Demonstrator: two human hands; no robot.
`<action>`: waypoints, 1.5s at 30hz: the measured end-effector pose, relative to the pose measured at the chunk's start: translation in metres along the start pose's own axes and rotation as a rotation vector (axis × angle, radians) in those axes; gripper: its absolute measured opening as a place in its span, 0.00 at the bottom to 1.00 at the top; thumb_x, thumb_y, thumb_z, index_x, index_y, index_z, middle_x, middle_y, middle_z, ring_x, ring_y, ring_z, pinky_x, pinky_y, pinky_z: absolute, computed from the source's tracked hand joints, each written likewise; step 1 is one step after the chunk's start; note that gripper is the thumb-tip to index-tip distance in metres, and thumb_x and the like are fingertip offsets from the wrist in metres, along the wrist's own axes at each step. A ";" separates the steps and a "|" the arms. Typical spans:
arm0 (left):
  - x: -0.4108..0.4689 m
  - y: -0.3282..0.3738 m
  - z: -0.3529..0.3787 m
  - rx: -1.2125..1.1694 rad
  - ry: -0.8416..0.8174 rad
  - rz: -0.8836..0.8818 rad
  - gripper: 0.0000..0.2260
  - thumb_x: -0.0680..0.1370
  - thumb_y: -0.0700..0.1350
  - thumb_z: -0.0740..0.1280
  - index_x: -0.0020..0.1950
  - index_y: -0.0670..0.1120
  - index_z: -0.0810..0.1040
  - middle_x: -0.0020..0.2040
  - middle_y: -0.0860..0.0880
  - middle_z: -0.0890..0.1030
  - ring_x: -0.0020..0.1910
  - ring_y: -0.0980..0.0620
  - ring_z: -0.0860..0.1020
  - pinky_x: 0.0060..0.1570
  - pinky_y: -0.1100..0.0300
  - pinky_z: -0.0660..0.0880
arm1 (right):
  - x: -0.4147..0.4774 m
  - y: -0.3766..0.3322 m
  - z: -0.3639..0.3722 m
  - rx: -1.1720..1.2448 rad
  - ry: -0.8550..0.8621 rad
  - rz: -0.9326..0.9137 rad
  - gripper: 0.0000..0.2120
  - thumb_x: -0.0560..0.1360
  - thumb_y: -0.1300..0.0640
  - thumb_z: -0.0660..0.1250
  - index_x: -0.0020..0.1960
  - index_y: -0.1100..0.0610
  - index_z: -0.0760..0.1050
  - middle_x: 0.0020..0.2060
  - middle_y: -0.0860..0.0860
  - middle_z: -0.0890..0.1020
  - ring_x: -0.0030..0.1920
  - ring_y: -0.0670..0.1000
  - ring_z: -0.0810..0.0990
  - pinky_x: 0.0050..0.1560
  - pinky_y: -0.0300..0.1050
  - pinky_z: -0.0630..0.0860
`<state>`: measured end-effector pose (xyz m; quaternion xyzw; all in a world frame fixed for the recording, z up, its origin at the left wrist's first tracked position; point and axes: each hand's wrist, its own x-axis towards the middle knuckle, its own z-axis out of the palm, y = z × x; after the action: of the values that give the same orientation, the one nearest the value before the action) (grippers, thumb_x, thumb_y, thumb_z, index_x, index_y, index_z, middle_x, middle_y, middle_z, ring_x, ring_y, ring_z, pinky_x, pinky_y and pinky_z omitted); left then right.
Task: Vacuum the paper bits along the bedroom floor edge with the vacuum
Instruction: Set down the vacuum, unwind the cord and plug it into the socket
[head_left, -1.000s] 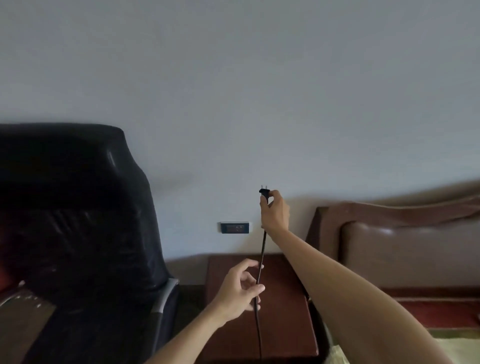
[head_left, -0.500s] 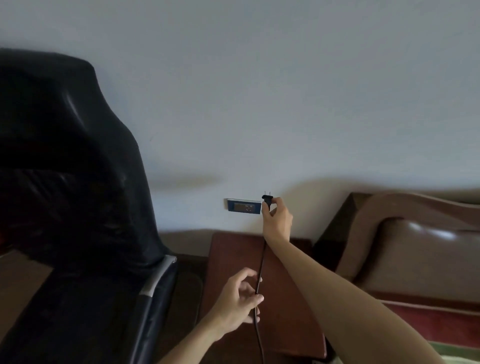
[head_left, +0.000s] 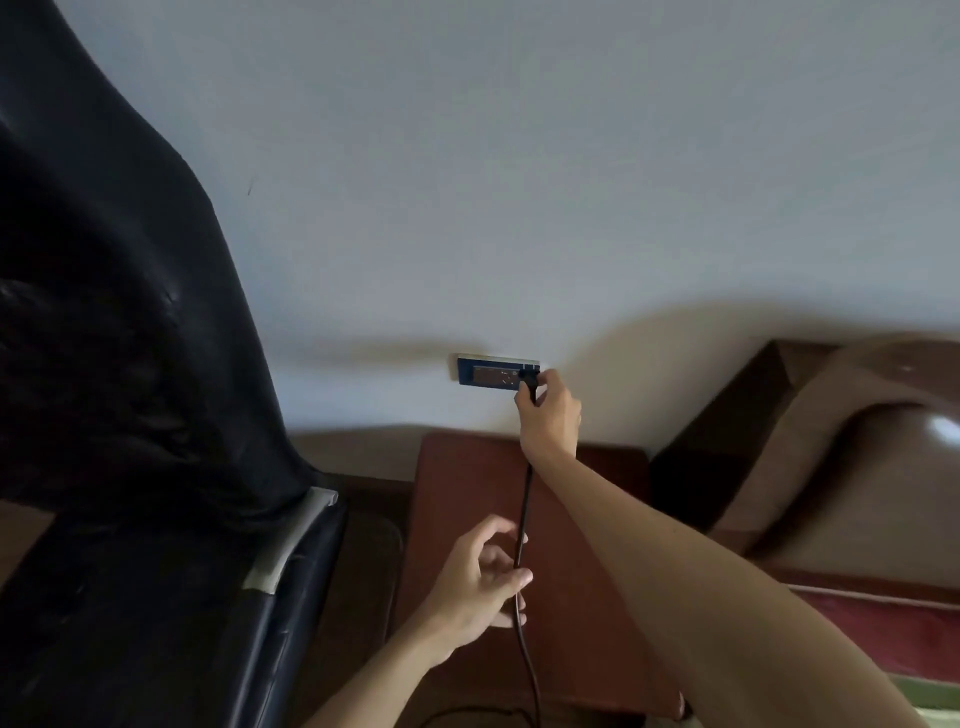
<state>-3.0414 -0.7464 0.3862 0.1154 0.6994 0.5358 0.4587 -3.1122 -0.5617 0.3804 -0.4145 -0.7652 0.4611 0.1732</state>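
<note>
Both hands grip: right hand (head_left: 550, 415) pinches the plug (head_left: 527, 378) at the wall socket (head_left: 485, 371), left hand (head_left: 480, 582) closes loosely around the cord (head_left: 523, 519). Push straight in (pins hidden), cord slack.

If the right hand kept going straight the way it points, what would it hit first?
The right hand points at the wall with the plug pinched in its fingers. The plug would meet the socket at its right end; it looks at or nearly touching it, though depth is unclear.
</note>
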 end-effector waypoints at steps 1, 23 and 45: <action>0.003 -0.003 -0.002 -0.006 -0.003 -0.002 0.12 0.76 0.38 0.71 0.55 0.51 0.76 0.36 0.49 0.77 0.38 0.50 0.81 0.42 0.45 0.83 | 0.001 0.002 0.005 -0.010 -0.003 -0.002 0.07 0.79 0.55 0.63 0.52 0.58 0.73 0.36 0.54 0.76 0.40 0.58 0.76 0.38 0.47 0.67; 0.029 -0.035 -0.040 -0.063 -0.033 -0.019 0.12 0.77 0.38 0.71 0.55 0.52 0.77 0.37 0.47 0.77 0.38 0.50 0.82 0.43 0.44 0.83 | 0.007 0.022 0.059 -0.121 0.055 -0.010 0.07 0.81 0.56 0.59 0.54 0.60 0.68 0.39 0.57 0.76 0.41 0.62 0.75 0.37 0.49 0.67; 0.045 -0.035 -0.048 -0.102 -0.080 -0.010 0.12 0.77 0.37 0.70 0.53 0.53 0.77 0.35 0.50 0.77 0.38 0.49 0.81 0.43 0.43 0.83 | 0.038 0.017 0.066 -0.144 0.071 -0.059 0.10 0.79 0.57 0.61 0.43 0.60 0.63 0.31 0.51 0.67 0.32 0.55 0.66 0.36 0.48 0.62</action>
<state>-3.0911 -0.7616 0.3328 0.1097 0.6528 0.5633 0.4944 -3.1694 -0.5645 0.3272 -0.4193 -0.8015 0.3848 0.1836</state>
